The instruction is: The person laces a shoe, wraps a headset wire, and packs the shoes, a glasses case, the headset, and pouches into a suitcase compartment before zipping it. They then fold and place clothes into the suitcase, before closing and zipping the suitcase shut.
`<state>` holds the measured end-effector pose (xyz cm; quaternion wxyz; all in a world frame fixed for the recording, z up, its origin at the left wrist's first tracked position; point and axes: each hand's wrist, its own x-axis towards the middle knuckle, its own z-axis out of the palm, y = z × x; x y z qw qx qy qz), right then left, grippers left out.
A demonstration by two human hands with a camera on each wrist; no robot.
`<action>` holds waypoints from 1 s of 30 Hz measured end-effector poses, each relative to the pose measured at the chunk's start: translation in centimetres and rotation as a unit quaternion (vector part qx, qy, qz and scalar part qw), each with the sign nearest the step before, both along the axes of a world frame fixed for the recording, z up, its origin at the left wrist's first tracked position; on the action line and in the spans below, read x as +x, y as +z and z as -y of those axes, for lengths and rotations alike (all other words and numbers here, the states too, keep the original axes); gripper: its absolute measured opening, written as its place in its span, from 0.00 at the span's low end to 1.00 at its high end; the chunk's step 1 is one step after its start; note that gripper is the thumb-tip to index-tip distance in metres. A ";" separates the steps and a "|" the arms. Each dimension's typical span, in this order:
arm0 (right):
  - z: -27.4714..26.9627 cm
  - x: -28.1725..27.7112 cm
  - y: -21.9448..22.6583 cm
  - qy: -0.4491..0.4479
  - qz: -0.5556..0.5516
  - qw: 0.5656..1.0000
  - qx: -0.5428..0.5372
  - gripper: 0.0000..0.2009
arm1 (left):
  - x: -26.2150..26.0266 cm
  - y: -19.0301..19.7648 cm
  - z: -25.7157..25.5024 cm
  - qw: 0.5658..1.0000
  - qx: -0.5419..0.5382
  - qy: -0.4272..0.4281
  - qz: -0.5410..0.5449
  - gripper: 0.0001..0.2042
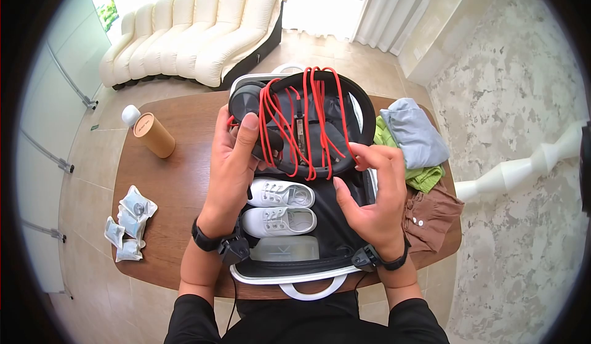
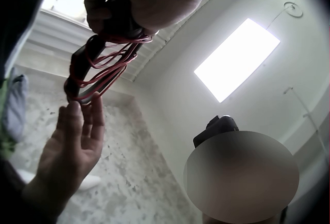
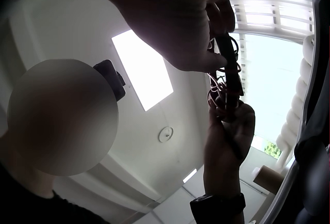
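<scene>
Black headphones are held up over the open suitcase, a red cable wound in several loops across their headband. My left hand grips them by the ear cups, thumb on the near side. At the headband's lower right edge is my right hand, thumb and forefinger spread apart with the fingertips right at the band and cable. In the left wrist view, the right hand's fingertips meet the band's end. Below, a pair of white shoes lies in the suitcase beside a translucent case.
Folded clothes, light blue, green and brown, are at the table's right. On the left are a brown cardboard tube, a white rounded object and several small wrapped packets. A cream sofa stands beyond the table.
</scene>
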<state>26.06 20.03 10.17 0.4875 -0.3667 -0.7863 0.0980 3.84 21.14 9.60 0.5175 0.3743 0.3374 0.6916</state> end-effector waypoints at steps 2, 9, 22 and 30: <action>0.1 -0.2 -0.2 -0.005 -0.005 1.000 -0.005 0.28 | 0.0 0.0 0.0 1.000 0.005 -0.001 0.001 0.19; 0.5 -0.4 -0.4 -0.020 0.003 1.000 -0.010 0.27 | -0.2 -0.6 0.0 1.000 0.013 -0.015 -0.003 0.19; 0.9 -0.3 0.0 0.013 0.004 0.999 -0.042 0.29 | 0.5 -0.5 0.1 1.000 -0.003 0.020 -0.001 0.19; 1.0 -0.2 0.2 0.047 -0.026 0.995 -0.088 0.30 | 0.9 -0.6 0.2 0.999 -0.002 0.038 -0.010 0.18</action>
